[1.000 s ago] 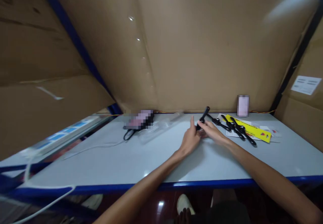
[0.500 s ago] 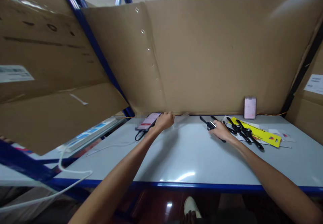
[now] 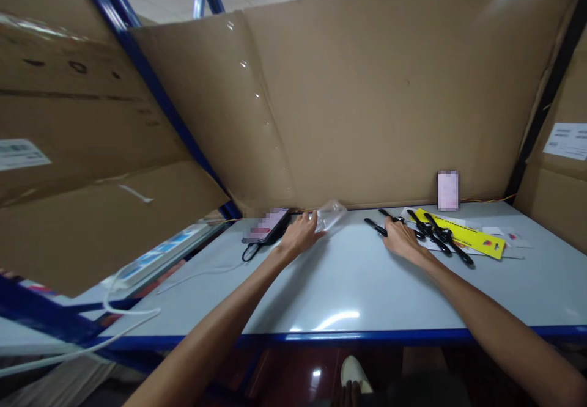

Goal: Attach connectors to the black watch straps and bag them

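My left hand point(image 3: 300, 236) is over the left middle of the table, fingers spread and holding nothing. Its fingertips are beside a crumpled clear plastic bag point(image 3: 334, 214); I cannot tell if they touch it. Right of centre, my right hand point(image 3: 404, 241) is closed over a black two-handled spokeshave point(image 3: 376, 227), low at the tabletop. One handle sticks out to the left; the hand hides its middle. Another spokeshave point(image 3: 385, 212) lies just behind that hand. Two more spokeshaves point(image 3: 428, 231) point(image 3: 449, 239) rest across a yellow card point(image 3: 486, 243) to the right.
A phone point(image 3: 266, 225) with a black cord loop lies left of my left hand. Another phone point(image 3: 448, 191) leans upright against the cardboard panel point(image 3: 358, 101). On the left are a white power strip point(image 3: 160, 254) and a white cable point(image 3: 132, 312). Blue rack posts point(image 3: 151, 77) frame the table point(image 3: 321, 297).
My left hand has opened its fingers and come slightly nearer, and the plastic bag shows more plainly beside it. My right hand has turned the spokeshave and moved it towards the others.
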`<state>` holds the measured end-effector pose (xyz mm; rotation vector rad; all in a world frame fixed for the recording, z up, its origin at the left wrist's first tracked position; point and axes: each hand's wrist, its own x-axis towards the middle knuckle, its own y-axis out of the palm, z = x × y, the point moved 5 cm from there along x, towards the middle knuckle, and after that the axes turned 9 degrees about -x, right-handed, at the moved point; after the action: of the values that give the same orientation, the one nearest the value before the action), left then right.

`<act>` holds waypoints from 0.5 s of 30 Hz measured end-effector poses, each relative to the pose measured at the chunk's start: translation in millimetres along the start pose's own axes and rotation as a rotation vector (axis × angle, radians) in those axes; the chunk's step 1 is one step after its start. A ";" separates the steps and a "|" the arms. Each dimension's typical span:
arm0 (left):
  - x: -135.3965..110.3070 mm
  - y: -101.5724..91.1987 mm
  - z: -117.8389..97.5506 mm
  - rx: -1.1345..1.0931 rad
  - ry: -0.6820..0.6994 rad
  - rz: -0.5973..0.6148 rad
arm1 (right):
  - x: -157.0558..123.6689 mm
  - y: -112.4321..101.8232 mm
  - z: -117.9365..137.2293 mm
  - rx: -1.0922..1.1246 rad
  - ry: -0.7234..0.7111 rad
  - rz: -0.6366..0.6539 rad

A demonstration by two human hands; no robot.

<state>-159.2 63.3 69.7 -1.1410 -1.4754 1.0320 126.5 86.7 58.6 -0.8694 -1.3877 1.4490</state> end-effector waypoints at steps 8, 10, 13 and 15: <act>-9.6 -33.2 -12.3 0.015 -0.026 -0.156 | -0.1 0.6 -0.5 0.012 -0.004 0.003; -11.7 -47.3 -17.7 -0.144 -0.064 -0.261 | 2.3 3.1 -6.3 0.017 0.028 0.002; -11.1 -53.4 -24.1 -0.671 -0.186 -0.329 | 8.5 9.4 -16.5 0.014 0.054 0.010; -8.0 -39.7 -33.9 -1.132 -0.263 -0.196 | 14.1 9.9 -21.8 0.088 0.046 -0.038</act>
<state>-131.4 49.6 112.4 -1.5787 -2.4395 0.1232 140.8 108.0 47.7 -0.8116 -1.2905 1.4415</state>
